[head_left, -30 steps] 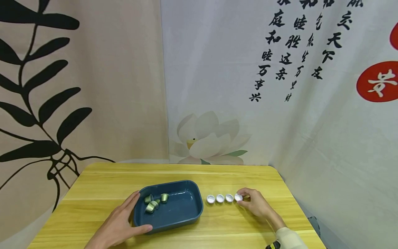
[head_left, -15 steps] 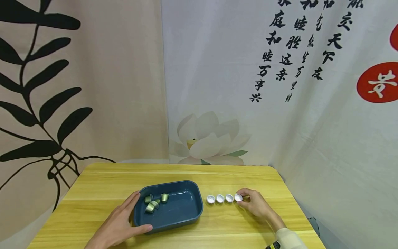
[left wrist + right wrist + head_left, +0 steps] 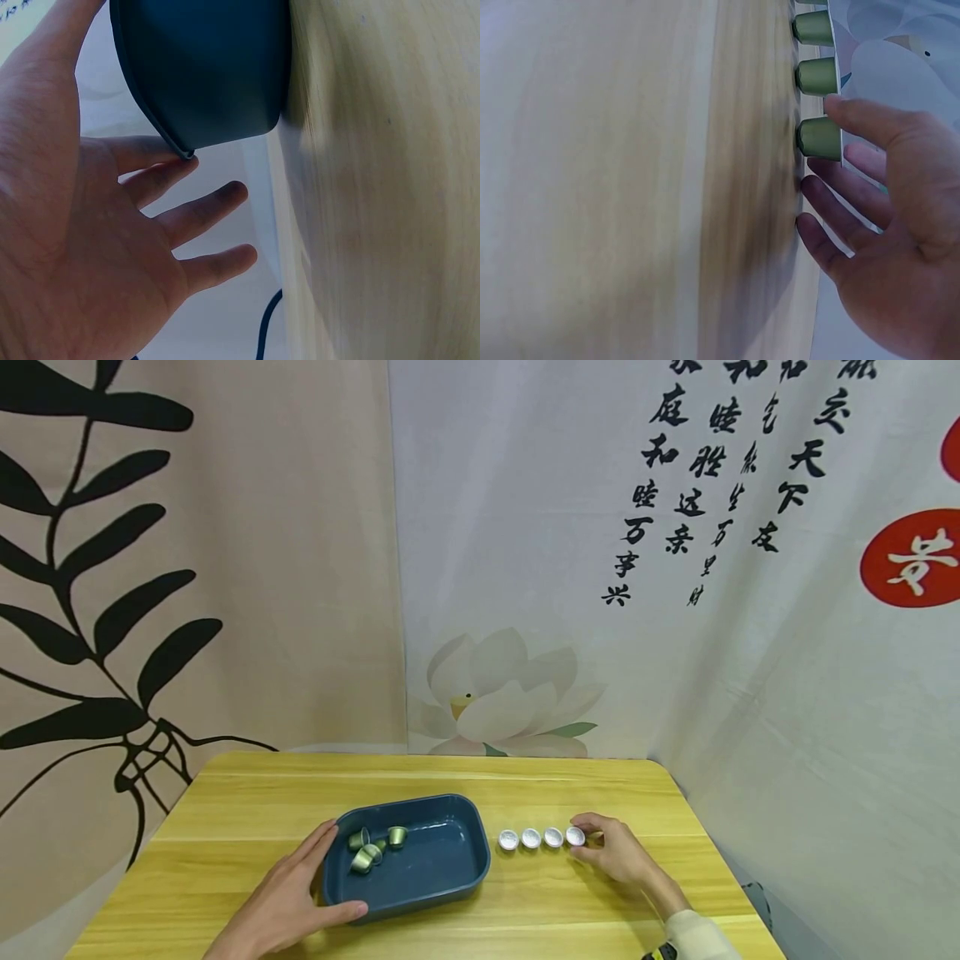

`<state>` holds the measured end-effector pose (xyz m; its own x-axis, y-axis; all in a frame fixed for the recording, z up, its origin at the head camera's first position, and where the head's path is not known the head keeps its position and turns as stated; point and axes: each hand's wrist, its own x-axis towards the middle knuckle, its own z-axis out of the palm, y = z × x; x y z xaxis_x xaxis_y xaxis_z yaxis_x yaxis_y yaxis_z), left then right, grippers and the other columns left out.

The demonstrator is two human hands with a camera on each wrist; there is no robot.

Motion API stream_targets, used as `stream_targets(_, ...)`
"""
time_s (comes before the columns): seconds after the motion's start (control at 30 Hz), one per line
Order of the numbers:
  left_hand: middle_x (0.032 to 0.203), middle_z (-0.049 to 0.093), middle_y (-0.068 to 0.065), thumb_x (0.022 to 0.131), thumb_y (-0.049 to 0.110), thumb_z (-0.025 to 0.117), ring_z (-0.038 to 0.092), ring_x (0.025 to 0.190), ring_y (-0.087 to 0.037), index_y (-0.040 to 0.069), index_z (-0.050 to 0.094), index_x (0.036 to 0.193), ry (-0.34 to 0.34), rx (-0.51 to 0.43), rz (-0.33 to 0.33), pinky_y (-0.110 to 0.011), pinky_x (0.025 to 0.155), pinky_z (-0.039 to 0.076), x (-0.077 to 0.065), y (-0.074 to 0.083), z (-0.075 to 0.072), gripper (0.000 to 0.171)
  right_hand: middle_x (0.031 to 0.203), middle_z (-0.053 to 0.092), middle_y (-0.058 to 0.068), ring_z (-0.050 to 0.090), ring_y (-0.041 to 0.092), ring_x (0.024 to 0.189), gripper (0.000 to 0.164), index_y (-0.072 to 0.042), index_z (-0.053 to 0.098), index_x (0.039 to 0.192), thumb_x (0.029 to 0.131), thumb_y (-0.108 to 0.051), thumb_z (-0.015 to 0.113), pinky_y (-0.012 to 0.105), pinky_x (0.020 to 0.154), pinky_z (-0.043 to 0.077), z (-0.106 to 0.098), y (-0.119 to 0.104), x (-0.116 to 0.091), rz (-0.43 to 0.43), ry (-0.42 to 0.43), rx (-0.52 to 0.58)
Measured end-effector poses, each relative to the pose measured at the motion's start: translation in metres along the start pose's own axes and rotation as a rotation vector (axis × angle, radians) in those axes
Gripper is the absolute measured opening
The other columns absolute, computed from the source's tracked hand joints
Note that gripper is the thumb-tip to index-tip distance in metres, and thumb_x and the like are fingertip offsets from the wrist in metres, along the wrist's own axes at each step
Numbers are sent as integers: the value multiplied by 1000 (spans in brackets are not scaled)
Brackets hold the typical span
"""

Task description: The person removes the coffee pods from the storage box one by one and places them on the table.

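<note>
My left hand [image 3: 288, 885] spans the left end of a dark blue rectangular tray [image 3: 444, 853], its thumb along the near rim. In the left wrist view the other fingers are spread and nearly straight, fingertips at the rim. Several green coffee capsules [image 3: 397, 837] lie in the tray's left part. Right of the tray, my right hand [image 3: 618, 852] pinches the rightmost capsule [image 3: 819, 139] of a short row between thumb and fingers. That capsule stands on its narrow end, silver-white lid up. Its neighbour [image 3: 816, 76] stands the same way, a small gap apart.
Two more upright capsules [image 3: 508, 840] continue the row towards the tray's right end. Everything stands on a wooden table [image 3: 420, 935]. Behind its back edge hangs a printed cloth [image 3: 525, 568]. A dark cable [image 3: 268, 322] shows beyond the table's edge in the left wrist view.
</note>
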<state>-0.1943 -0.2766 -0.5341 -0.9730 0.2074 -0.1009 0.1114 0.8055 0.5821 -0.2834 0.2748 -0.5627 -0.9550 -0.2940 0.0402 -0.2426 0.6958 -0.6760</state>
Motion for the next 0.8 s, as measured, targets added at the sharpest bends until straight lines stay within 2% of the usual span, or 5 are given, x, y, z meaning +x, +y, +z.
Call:
stream_targets(0.23, 187, 20, -28, 86, 78, 86, 48, 155, -64, 5, 20, 181, -2, 2, 2, -82, 116, 50, 1, 0, 0, 137, 132, 80, 5, 73, 28, 121, 54, -2, 71, 144, 98, -22, 90, 44, 101, 64, -1, -1, -3, -19, 0, -30)
stream_targets(0.43, 188, 19, -28, 86, 78, 86, 48, 155, -65, 5, 19, 181, -7, 1, -5, -82, 115, 50, 1, -1, 0, 137, 141, 77, 12, 72, 35, 127, 65, -2, 66, 152, 97, -27, 91, 58, 107, 62, -1, -4, -7, -18, 14, -47)
stream_targets(0.63, 188, 20, -28, 86, 77, 86, 47, 156, -65, 5, 19, 181, -1, -1, 2, -82, 116, 50, 1, 0, 0, 137, 158, 66, 21, 65, 49, 140, 74, -5, 57, 162, 100, -34, 88, 70, 113, 58, -1, -5, -12, -6, 19, -45)
stream_targets(0.8, 187, 20, -29, 86, 78, 86, 46, 156, -65, 4, 19, 181, -2, 1, -4, -83, 117, 48, 1, 0, 0, 138, 171, 54, 23, 53, 54, 155, 77, -6, 52, 166, 103, -37, 85, 75, 125, 48, -3, -8, -14, -45, 42, -63)
